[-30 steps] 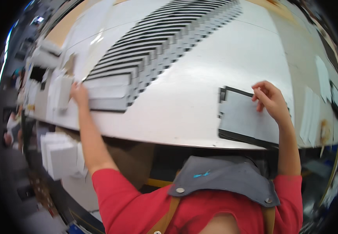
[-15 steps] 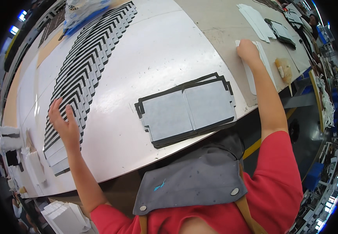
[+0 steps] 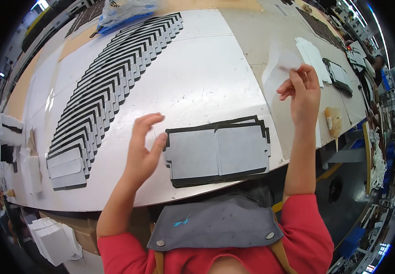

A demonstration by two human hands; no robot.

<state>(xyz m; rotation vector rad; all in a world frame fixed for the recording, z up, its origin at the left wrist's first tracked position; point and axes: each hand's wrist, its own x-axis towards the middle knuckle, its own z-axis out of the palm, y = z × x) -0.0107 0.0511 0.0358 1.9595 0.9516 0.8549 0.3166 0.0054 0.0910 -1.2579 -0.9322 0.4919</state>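
A stack of flat grey panels with black borders (image 3: 193, 153) lies near the table's front edge, with a crease down the middle of its top panel. My left hand (image 3: 143, 148) is open beside the stack's left edge, thumb and fingers spread. Over the right part of the table, my right hand (image 3: 303, 93) pinches a thin white sheet (image 3: 277, 68), which is raised and blurred by motion. A long overlapping row of similar black-edged grey pieces (image 3: 104, 98) runs diagonally across the table's left side.
White cut sheets (image 3: 310, 57) and a small black-edged stack (image 3: 338, 75) lie at the far right. Closer in sits a yellowish bag (image 3: 333, 121). A clear and blue plastic bag (image 3: 127, 13) rests at the back. White stacked pieces (image 3: 54, 239) stand below the table's left front.
My left hand has moved right, from the overlapping row to the stack's left edge. My right hand has lifted the white sheet from the table on the right.
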